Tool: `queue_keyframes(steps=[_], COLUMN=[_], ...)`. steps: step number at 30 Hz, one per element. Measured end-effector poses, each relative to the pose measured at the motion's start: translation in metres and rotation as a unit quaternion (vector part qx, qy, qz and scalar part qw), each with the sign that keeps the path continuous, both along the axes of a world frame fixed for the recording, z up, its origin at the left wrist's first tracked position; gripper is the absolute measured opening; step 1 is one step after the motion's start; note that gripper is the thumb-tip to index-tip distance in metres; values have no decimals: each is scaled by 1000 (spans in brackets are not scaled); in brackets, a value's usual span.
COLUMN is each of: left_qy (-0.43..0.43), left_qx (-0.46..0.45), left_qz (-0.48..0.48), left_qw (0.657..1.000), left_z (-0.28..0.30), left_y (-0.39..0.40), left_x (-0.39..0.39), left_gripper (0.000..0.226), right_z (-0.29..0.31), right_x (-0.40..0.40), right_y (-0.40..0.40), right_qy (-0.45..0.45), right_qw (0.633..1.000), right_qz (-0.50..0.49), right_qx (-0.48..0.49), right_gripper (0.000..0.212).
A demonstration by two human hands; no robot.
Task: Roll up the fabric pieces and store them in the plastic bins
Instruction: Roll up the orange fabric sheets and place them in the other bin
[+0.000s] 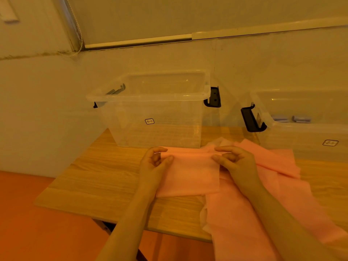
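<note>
Pinching the far edge of a thin pink fabric piece (188, 176), your left hand (153, 164) and right hand (235, 162) each have thumb and fingers curled onto the first narrow fold; that is the grip on both sides, closed on the cloth and not spread; the roll looks barely begun, with most of the piece lying flat toward the near edge of the wooden tabletop (105, 178); the piece sits near the middle of the tabletop, just in front of the bins.

Judging progress: the clear plastic bin on the left (150, 102), standing at the far edge of the tabletop, shows no fabric rolls inside that you can make out; the second clear plastic bin (305, 132) at the far right corner holds pale blue rolled pieces (293, 119), so some storing seems done already; the pink work looks like it is only starting.

Left to do: finish this roll, drop it in a bin, then deal with the loose heap of pink fabric (263, 194) that lies under and beside your right forearm and hangs over the near edge at the right.

Counts: two bins; two hands; one piece under your fingers; at least two or three blue rolls, the bin wall blurs them; the heap holds several overlapping sheets, with a paler one (204, 213) peeking out, but you cannot count them exactly.
</note>
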State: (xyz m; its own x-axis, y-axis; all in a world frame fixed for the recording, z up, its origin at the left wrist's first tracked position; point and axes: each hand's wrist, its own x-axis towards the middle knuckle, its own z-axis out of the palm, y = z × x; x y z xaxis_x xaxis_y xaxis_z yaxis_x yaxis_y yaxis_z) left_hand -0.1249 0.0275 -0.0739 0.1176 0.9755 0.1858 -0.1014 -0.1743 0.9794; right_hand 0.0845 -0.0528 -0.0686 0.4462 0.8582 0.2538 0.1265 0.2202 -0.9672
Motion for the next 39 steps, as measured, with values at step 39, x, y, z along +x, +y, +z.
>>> queue_keyframes(steps=[39], left_qy=[83], left_qx=[37], left_qz=[15], left_qw=[996], left_z=[-2], left_y=[0], left_x=[1], left_gripper=[20], right_z=[-7], right_x=[3], right_y=[5], right_qy=[1], right_qw=[1000], right_qz=[5], right_qx=[2], right_gripper=[13])
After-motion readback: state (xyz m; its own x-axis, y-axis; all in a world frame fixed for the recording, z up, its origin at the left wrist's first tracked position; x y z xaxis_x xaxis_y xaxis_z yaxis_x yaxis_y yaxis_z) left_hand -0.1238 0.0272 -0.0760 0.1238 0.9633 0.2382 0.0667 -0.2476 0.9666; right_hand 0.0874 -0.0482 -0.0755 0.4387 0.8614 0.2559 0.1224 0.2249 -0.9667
